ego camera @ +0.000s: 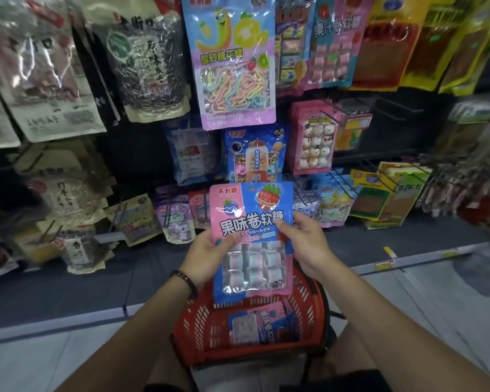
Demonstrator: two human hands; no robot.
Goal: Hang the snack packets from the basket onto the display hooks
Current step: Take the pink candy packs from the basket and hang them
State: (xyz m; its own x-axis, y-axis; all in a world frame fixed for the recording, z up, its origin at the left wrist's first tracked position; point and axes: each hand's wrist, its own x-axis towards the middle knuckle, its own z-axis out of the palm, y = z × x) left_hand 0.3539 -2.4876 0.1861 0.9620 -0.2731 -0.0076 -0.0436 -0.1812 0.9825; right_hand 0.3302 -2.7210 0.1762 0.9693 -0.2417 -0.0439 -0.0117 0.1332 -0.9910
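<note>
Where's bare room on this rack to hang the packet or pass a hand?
Free: dark back panel with bare wire hooks, below the orange-and-yellow packets, above the green-and-yellow boxes. Also the dark gap between the clear seed bag and the blue rectangular packet. Crowded: top row and the low row behind the held pink-and-blue packet.

Both bare forearms reached forward from the lower edge, converging toward the middle. Left hand (210, 257) — palm turned inward, thumb laid across the front of the pink-and-blue plastic snack packet (252, 219) at its left edge, fingers hidden behind. Dark beaded bracelet (185, 279) sat on the left wrist. Right hand (306, 244) pinched the packet's right edge — thumb in front, fingers behind.
</note>
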